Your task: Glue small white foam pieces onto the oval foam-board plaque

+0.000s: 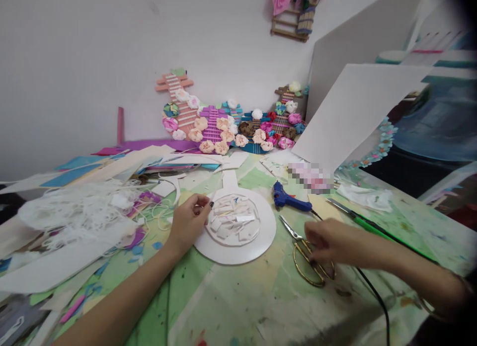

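Observation:
In the head view, a flat white round piece [264, 241] with a straight neck lies on the table. Inside a raised ring on it sit several small white scraps [238, 219]. My left hand [189, 220] is at its left rim, thumb and fingers pinched together. Whatever they hold, if anything, is too small to tell. My right hand [330, 242] curls its fingers over the gold handles of a pair of scissors [292, 228], whose closed blades point toward the white piece. A blue glue gun [292, 199] lies on its side just beyond the scissors.
A green utility knife [380, 231] lies at the right, and a black cord [376, 291] runs past my right arm. Tangled white string [82, 212] and card offcuts heap up on the left. Flower-decorated crafts [212, 125] lean against the back wall. A white board [357, 112] slants up at right.

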Demonstrator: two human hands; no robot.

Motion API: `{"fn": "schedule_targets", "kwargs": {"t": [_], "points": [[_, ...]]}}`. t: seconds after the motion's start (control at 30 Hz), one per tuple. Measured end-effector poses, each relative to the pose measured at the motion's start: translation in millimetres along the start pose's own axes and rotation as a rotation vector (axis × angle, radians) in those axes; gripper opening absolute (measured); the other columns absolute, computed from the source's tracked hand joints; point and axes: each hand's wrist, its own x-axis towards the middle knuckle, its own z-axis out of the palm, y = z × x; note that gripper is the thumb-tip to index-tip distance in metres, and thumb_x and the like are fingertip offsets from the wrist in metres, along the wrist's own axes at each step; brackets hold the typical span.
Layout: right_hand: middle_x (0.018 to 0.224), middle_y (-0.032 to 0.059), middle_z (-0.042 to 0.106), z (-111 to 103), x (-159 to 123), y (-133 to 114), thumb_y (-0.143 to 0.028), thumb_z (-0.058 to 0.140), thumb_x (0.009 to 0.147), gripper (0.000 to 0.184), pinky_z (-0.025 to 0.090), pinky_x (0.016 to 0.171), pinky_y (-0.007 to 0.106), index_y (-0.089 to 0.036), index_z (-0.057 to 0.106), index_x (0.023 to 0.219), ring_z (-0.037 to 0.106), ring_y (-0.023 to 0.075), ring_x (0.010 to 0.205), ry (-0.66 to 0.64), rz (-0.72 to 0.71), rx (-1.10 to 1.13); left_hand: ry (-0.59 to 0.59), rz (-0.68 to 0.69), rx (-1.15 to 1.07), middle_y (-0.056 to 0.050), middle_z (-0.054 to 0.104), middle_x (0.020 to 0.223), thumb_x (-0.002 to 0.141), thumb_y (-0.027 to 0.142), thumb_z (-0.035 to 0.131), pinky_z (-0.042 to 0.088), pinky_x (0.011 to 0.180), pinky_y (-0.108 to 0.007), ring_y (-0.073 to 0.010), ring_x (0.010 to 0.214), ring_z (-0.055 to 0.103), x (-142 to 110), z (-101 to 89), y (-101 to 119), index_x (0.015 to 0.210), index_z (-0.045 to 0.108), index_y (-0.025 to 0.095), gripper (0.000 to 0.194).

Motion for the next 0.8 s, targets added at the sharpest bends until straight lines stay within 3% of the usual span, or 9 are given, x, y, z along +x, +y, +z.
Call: {"fn": "schedule_targets", "kwargs": {"t": [0.17,0.3,0.47,0.6,0.8], "points": [[0.069,0.0028,0.061,20,-16,-14,-0.017,0.060,0.065,0.015,0.030,0.052,0.025,-0.020,0.051,0.076,0.054,0.0182,0.064,-0.016,0.129,0.054,-0.024,0.031,0.029,0.002,0.059,0.062,0.075,0.032,0.057,0.039,0.045,-0.021,-0.0083,0.043,0.049,-3,1.3,4,0.076,0.059,0.017,0.015],[0.068,0.0037,0.061,24,-14,-22,-0.013,0.055,0.062,0.036,0.028,0.052,0.026,-0.018,0.049,0.098,0.054,0.0203,0.063,0.033,0.170,0.021,-0.020,0.092,0.070,0.001,0.060,0.063,0.075,0.032,0.057,0.040,0.048,-0.022,-0.0097,0.049,0.050,-5,2.7,3,0.076,0.061,0.017,0.015],[0.072,0.0079,0.059,30,-12,-33,-0.011,0.050,0.061,0.049,0.024,0.050,0.026,-0.014,0.043,0.110,0.054,0.0232,0.066,0.076,0.211,-0.070,-0.008,0.156,0.109,0.001,0.060,0.063,0.074,0.031,0.057,0.040,0.052,-0.022,-0.0112,0.054,0.051,-6,2.2,5,0.074,0.061,0.017,0.014],[0.074,0.0089,0.059,27,-10,-30,-0.012,0.050,0.061,0.054,0.024,0.050,0.027,-0.012,0.041,0.113,0.054,0.0234,0.066,0.100,0.229,-0.083,-0.011,0.201,0.149,0.000,0.060,0.063,0.074,0.029,0.057,0.041,0.052,-0.023,-0.0113,0.054,0.050,-7,0.7,7,0.073,0.061,0.018,0.012],[0.064,0.0014,0.056,23,-9,-20,-0.010,0.052,0.054,0.060,0.025,0.048,0.026,-0.012,0.043,0.113,0.052,0.0185,0.060,0.074,0.231,0.052,-0.019,0.214,0.154,0.000,0.060,0.064,0.072,0.028,0.058,0.042,0.052,-0.022,-0.0115,0.055,0.052,-4,-1.1,5,0.074,0.061,0.018,0.010]]}}
